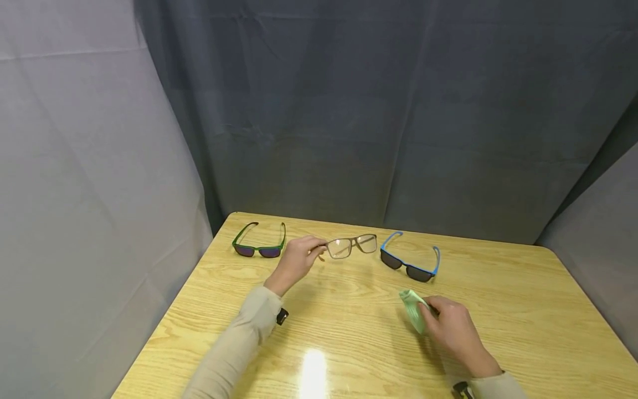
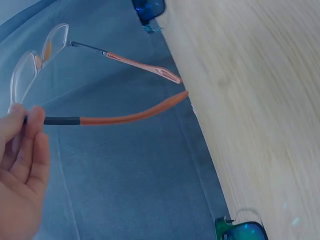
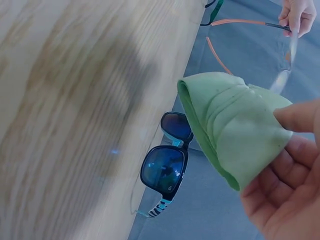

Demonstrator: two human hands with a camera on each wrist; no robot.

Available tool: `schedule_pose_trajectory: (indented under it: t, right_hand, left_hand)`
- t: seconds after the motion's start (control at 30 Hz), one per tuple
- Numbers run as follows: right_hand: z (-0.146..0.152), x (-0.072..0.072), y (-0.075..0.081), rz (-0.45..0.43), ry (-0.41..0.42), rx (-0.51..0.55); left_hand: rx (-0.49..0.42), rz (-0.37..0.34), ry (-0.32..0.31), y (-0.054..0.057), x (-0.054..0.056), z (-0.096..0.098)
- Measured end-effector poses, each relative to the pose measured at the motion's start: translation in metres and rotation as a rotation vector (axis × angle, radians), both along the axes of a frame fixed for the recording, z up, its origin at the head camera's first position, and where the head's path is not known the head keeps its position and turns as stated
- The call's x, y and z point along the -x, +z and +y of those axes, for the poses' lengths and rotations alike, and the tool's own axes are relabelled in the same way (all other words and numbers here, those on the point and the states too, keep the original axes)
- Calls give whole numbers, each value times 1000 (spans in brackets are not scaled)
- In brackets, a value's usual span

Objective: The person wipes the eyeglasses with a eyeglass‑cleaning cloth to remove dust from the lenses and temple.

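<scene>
Clear-lensed eyeglasses (image 1: 340,249) with a dark frame are pinched at one hinge corner by my left hand (image 1: 295,261). In the left wrist view their orange-tipped temples (image 2: 130,119) extend unfolded, and the glasses are off the table. My right hand (image 1: 452,327) pinches a folded light green cloth (image 3: 240,125) between thumb and fingers, held above the table nearer the front. Blue-armed sunglasses (image 1: 406,266) with dark lenses rest on the table just beyond the right hand. To the left of my left hand lie green-framed sunglasses (image 1: 257,251), arms open toward the back.
The wooden table (image 1: 359,343) has its far edge against a dark grey curtain (image 1: 319,111). Light grey curtains (image 1: 89,199) hang at the left and right sides. A bright reflection shows on the tabletop near the front.
</scene>
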State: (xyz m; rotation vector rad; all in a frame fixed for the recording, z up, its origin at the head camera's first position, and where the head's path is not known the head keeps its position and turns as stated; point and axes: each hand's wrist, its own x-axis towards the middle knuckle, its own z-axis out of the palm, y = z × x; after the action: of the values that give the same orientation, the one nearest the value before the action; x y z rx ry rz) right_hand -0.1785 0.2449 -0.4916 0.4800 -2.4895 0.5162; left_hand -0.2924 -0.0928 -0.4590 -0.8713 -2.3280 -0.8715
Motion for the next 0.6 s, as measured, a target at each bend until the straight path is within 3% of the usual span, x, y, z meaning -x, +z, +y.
schedule_pose_trajectory:
  t: [0.3, 0.47, 0.6]
  right_hand:
    - [-4, 1, 2, 76, -18, 88]
    - [-6, 2, 6, 98, -76, 160]
    - [-9, 3, 13, 80, -134, 240]
  left_hand:
    - [-169, -80, -87, 1, -19, 0]
    - [-231, -172, -137, -2, -27, 2]
    - [-247, -187, -173, -4, -31, 5]
